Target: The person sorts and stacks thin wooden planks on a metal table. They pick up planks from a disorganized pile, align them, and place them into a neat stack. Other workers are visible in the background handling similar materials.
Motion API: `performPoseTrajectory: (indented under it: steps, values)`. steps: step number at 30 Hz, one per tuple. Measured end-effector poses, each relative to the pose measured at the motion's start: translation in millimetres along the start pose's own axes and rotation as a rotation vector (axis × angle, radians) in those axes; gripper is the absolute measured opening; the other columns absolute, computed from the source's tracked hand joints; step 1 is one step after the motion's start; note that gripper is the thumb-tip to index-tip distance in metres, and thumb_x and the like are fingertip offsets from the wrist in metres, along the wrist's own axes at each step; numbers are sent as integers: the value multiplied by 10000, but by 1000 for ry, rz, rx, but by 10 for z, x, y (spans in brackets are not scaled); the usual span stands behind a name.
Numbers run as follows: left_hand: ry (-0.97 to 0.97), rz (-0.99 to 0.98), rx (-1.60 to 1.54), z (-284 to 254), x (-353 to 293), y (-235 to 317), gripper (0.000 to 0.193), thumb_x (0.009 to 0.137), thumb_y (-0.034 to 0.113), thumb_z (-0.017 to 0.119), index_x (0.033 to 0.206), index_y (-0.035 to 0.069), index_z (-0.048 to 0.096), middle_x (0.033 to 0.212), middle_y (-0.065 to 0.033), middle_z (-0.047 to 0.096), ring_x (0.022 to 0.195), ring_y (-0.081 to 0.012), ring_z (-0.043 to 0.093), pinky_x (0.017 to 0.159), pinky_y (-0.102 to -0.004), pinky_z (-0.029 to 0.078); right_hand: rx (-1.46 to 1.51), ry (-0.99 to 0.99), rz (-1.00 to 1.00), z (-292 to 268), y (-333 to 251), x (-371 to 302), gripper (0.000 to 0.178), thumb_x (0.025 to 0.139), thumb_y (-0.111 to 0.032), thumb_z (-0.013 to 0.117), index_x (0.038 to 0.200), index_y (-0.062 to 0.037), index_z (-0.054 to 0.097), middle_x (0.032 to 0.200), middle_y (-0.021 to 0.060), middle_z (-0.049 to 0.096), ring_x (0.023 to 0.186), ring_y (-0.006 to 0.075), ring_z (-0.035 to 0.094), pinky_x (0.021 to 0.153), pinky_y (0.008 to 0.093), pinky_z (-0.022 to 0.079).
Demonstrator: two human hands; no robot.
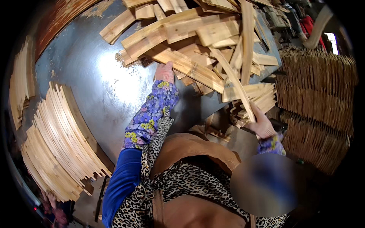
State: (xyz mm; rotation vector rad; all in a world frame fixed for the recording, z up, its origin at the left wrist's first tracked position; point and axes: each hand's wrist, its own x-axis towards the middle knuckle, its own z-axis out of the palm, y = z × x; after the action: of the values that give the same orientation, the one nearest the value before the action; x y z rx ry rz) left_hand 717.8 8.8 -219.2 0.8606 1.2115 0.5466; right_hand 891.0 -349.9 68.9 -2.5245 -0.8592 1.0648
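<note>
Head view, wood sorting on a tabletop [89, 62]: the sheet-like, blue-grey surface is showing a smooth sheen, with a bright glare and scattered brownish patches. Across its far part, loose boards [184, 28] are lying in an irregular heap, flat and rectangular, their pale yellow faces displaying grain and darker streaks.

The left hand [164, 72] is touching the near long edge of a wide board [188, 69], which is lying aslant at the near side of the heap; whether the fingers are pinching it cannot be told, since their undersides are not showing. The right hand [262, 123] is closing its fingers around the near end of a narrow strip [235, 80], long, slender and slightly bowed in appearance, which is extending away from the person over the heap's right portion. Near that hand, shorter pieces [262, 99] are lying piled in layers.

At the left, a large row of boards [66, 129] is standing packed side by side, the narrow edges forming parallel ribs and the ends making a stepped outline. A second row [23, 79] is occupying the far left. At the right, tall stacks of brown slats [315, 83] are presenting a rough, closely ridged texture.

The person is wearing purple floral oversleeves [154, 106] with yellow blossoms, a smooth blue sleeve [123, 171] and leopard-spotted cloth [197, 178].
</note>
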Motion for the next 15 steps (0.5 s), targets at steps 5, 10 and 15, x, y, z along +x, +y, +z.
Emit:
performPoseTrajectory:
  steps: [5,10,15]
  values:
    - [388,308,80,-732,48,567,342,995,279,693,1050,-54,642,975,-227,732,923,-389,703,889,-485,550,492,-401,109,-237,369,-377,778,887,32,791,1617,16,523,1510,47,657,1440,167,548,1228,330,398]
    - [490,321,573,-1939,-544,1752,443,955,368,672,1187,-9,689,1092,-270,765,1044,-462,735,957,-522,563,501,-542,-45,507,-81,120,799,870,31,757,1629,35,503,1501,72,669,1389,168,589,1200,322,434]
    - [564,252,891,-3373,-1054,2015,459,967,382,647,1258,33,715,1167,-257,773,1132,-444,731,1015,-517,563,397,-610,-219,1990,-1248,910,772,915,-39,712,1651,-19,482,1489,163,694,1348,234,663,1156,341,496]
